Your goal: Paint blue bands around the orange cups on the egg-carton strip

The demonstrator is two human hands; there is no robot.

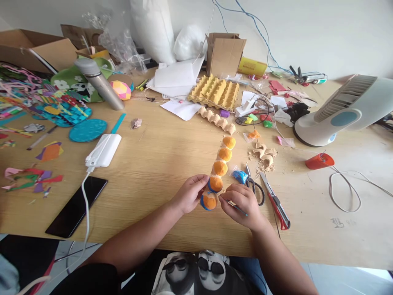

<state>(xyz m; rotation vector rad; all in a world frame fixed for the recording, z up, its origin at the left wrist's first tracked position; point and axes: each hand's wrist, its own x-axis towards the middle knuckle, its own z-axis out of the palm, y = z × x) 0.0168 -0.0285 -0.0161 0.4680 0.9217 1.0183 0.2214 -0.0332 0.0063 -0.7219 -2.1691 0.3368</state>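
Observation:
A strip of egg-carton cups (220, 168), its domes covered in orange clay, runs away from me across the table. Blue clay edges the two nearest domes. My left hand (192, 192) pinches the strip's left side near those domes. In my right hand (241, 203) is a thin modelling tool (240, 210) with a light blue end; its working tip is at the nearest dome, partly hidden by the fingers. A packet of blue clay (240, 176) lies just beyond the right hand. Beside it are black-handled scissors (254, 186) and a red utility knife (278, 205).
Carton scraps (265, 156) and an orange clay packet (254, 134) lie at the right. A yellow egg tray (215, 92) stands at the back, a white fan (340, 114) at far right. A phone (78, 207), power bank (104, 150) and metal bottle (100, 84) are at left.

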